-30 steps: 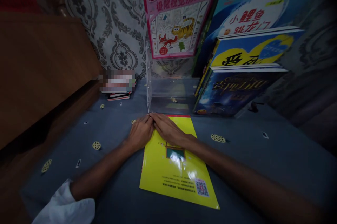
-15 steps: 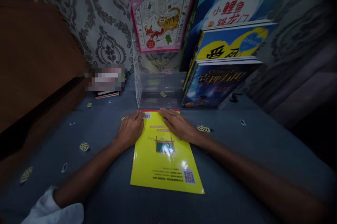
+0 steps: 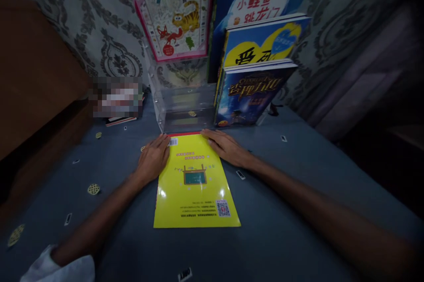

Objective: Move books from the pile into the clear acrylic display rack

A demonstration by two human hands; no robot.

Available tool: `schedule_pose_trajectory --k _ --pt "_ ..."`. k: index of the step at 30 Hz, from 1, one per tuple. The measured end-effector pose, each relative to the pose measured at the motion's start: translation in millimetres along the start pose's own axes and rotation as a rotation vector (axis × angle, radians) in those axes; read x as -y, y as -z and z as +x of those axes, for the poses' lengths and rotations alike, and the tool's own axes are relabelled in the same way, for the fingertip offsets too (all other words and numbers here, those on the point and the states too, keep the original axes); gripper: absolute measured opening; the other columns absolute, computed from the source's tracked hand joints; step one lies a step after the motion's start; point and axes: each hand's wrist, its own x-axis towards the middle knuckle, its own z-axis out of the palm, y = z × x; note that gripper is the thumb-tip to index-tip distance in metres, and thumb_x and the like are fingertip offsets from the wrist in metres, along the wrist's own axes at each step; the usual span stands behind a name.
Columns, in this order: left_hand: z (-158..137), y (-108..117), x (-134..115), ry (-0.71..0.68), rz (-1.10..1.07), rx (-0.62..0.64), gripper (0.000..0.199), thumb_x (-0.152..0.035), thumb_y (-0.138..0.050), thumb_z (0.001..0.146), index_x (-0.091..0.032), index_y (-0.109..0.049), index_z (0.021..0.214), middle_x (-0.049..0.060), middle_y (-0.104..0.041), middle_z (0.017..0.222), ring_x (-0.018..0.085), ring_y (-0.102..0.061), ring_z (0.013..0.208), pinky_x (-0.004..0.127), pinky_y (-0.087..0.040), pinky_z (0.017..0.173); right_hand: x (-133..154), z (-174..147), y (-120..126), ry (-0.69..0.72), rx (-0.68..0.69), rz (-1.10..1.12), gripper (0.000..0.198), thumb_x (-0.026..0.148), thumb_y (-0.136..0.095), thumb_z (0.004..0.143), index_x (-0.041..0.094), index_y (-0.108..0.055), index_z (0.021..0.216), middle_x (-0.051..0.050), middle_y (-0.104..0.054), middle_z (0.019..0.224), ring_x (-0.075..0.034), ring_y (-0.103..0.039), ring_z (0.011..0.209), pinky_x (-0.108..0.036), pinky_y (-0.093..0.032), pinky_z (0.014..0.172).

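Observation:
A yellow book (image 3: 195, 198) with a red strip along its far edge lies flat on the dark blue-grey tablecloth. Its cover has a small chalkboard picture, a barcode and a QR code, and its print faces away from me. My left hand (image 3: 154, 156) rests at the book's far left corner, fingers stretched forward along the side. At the far right corner lies my right hand (image 3: 225, 147), its extended fingers touching the cover's edge and the thumb slightly apart. Neither hand lifts the book. The undersides of both hands are hidden.
Just beyond the book stands a clear acrylic rack (image 3: 185, 118). It holds a pink picture book (image 3: 175, 21), a blue-and-yellow book (image 3: 261, 43) and a dark blue book (image 3: 248, 96), among others. A small pile (image 3: 121, 121) with a blurred top sits left; a brown wooden panel (image 3: 36, 70) borders that side.
The view has shifted, so everything appears further left. The book's near edge now looks level instead of slanted. Both hands have slid outward from the cover towards its side edges.

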Motion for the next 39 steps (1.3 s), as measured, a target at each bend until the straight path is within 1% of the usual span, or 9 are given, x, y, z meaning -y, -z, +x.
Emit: schedule_pose_trajectory --k 5,10,15,20,26,30,36,37,39 --pt "2 -1 3 -0.049 0.012 0.085 0.049 -0.035 -0.034 0.102 -0.013 -0.049 0.142 0.015 -0.050 0.150 0.027 -0.045 0.142 0.050 -0.037 0.118 4 0 4 -0.016 0.018 -0.003 0.046 0.027 -0.034 0.100 0.017 -0.054 0.141 -0.012 -0.057 0.146 -0.025 -0.049 0.139 -0.052 -0.039 0.116" --pt "13 3 3 -0.141 -0.035 0.231 0.061 -0.048 -0.026 0.104 -0.011 -0.038 0.151 0.015 -0.036 0.160 0.026 -0.030 0.150 0.046 -0.028 0.123 4 0 4 -0.015 0.020 0.018 0.047 0.028 -0.033 0.101 0.015 -0.053 0.141 -0.013 -0.056 0.147 -0.024 -0.048 0.140 -0.048 -0.038 0.116" --pt "26 9 0 -0.244 -0.126 0.373 0.069 -0.058 -0.019 0.103 -0.017 -0.026 0.158 0.011 -0.023 0.165 0.024 -0.018 0.154 0.047 -0.018 0.126 -2 1 3 0.005 0.007 0.080 0.047 0.033 -0.031 0.103 0.018 -0.054 0.142 -0.011 -0.058 0.145 -0.025 -0.050 0.138 -0.050 -0.039 0.115" --pt "37 9 -24 -0.409 -0.170 0.448 0.067 -0.057 -0.015 0.104 -0.019 -0.022 0.159 0.007 -0.019 0.166 0.021 -0.013 0.155 0.045 -0.012 0.127 -7 2 5 -0.022 0.004 0.128 0.050 0.040 -0.030 0.104 0.021 -0.052 0.144 -0.009 -0.058 0.145 -0.025 -0.052 0.135 -0.050 -0.040 0.114" --pt "46 6 -62 -0.585 -0.198 0.457 0.065 -0.057 -0.018 0.105 -0.023 -0.019 0.159 0.008 -0.020 0.166 0.021 -0.015 0.155 0.047 -0.011 0.126 -7 3 8 -0.033 0.023 0.176 0.051 0.042 -0.028 0.105 0.019 -0.050 0.145 -0.011 -0.057 0.146 -0.024 -0.053 0.134 -0.048 -0.039 0.114" --pt "35 12 -81 -0.686 -0.218 0.480 0.063 -0.053 -0.021 0.106 -0.020 -0.022 0.159 0.009 -0.025 0.165 0.022 -0.017 0.154 0.048 -0.008 0.126 -8 1 5 0.005 0.016 0.158 0.053 0.045 -0.028 0.105 0.018 -0.050 0.145 -0.011 -0.056 0.147 -0.025 -0.051 0.136 -0.048 -0.038 0.115" --pt "-7 32 -111 -0.864 -0.317 0.577 0.057 -0.043 -0.036 0.105 -0.016 -0.031 0.155 0.008 -0.028 0.163 0.020 -0.022 0.153 0.047 -0.010 0.127 -5 0 3 0.030 0.029 0.089 0.050 0.044 -0.028 0.106 0.020 -0.050 0.144 -0.009 -0.056 0.148 -0.025 -0.046 0.141 -0.049 -0.033 0.118" --pt "-14 36 -116 -0.878 -0.337 0.598 0.056 -0.041 -0.039 0.105 -0.018 -0.031 0.155 0.006 -0.029 0.162 0.020 -0.024 0.152 0.046 -0.010 0.128 -4 0 4 0.026 0.036 0.080 0.050 0.042 -0.028 0.106 0.020 -0.050 0.144 -0.009 -0.056 0.147 -0.025 -0.045 0.141 -0.050 -0.032 0.119" --pt "-24 43 -123 -0.859 -0.382 0.637 0.055 -0.040 -0.045 0.103 -0.027 -0.032 0.155 0.000 -0.029 0.162 0.018 -0.027 0.151 0.043 -0.011 0.129 -2 0 4 0.025 0.044 0.063 0.049 0.039 -0.029 0.105 0.018 -0.049 0.145 -0.011 -0.055 0.148 -0.025 -0.044 0.142 -0.050 -0.032 0.119"
